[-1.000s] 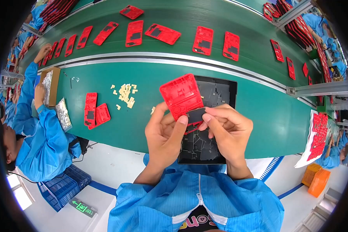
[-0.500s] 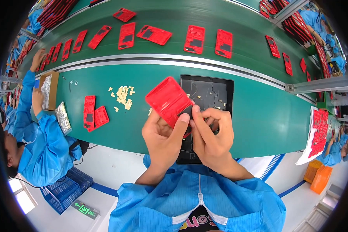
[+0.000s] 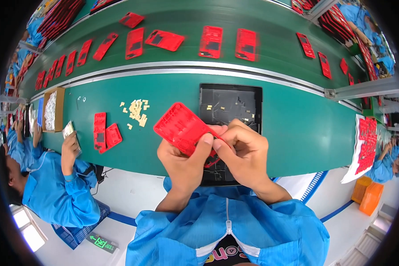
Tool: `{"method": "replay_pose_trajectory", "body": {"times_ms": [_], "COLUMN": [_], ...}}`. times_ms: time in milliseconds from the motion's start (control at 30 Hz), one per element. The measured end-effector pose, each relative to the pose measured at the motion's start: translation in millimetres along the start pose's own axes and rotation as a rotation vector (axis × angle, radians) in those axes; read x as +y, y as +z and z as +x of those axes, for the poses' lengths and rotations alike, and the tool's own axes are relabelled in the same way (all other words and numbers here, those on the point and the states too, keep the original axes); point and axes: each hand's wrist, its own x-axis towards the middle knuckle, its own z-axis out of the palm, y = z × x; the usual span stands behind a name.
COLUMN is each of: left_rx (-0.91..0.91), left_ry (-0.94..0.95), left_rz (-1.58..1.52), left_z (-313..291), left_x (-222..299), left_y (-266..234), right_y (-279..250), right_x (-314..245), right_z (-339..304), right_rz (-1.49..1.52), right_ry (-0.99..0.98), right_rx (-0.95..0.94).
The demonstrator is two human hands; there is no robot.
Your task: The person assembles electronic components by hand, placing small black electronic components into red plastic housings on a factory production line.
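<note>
A ribbed, rectangular red plastic shell [image 3: 176, 127] is held above a smooth green counter [image 3: 306, 142] — pinched by the left hand [image 3: 185, 160] and, at its edge, by the right hand [image 3: 246, 155]. A shallow black tray [image 3: 259, 106] is scattered with dark pieces [image 3: 241, 103] and pale bits [image 3: 209, 107]; a cardboard box [image 3: 60, 108] is filled with crinkled white material [image 3: 50, 108].

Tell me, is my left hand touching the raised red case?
Touching. The head view shows the left hand holding the red case, its thumb lying over the surface with no gap showing.
</note>
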Motion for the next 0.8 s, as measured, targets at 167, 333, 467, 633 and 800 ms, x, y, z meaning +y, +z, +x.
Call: {"method": "replay_pose_trajectory", "body": {"times_ms": [167,333,467,633,800], "left_rx": [-0.009,0.042,0.076,0.017,0.115], "left_ry": [-0.050,-0.100,-0.090,-0.125,-0.092], "left_rz": [-0.069,-0.039,0.089,0.128,0.196], "left_z": [10,19,16,13,14], "left_x": [-9,-3,-15,-22,-30], "left_y": [-3,-14,-32,-30,-38], "right_y": [-15,-84,-157,-180,-192], "right_x": [-4,8,54,59,83], "right_z": [14,73,126,147,134], "right_rz": [-0.023,-0.128,-0.209,-0.209,-0.166], "right_ry": [0.071,0.115,0.021,0.147,0.084], "right_rx": [-0.047,0.310,0.464,0.580,0.443]}}
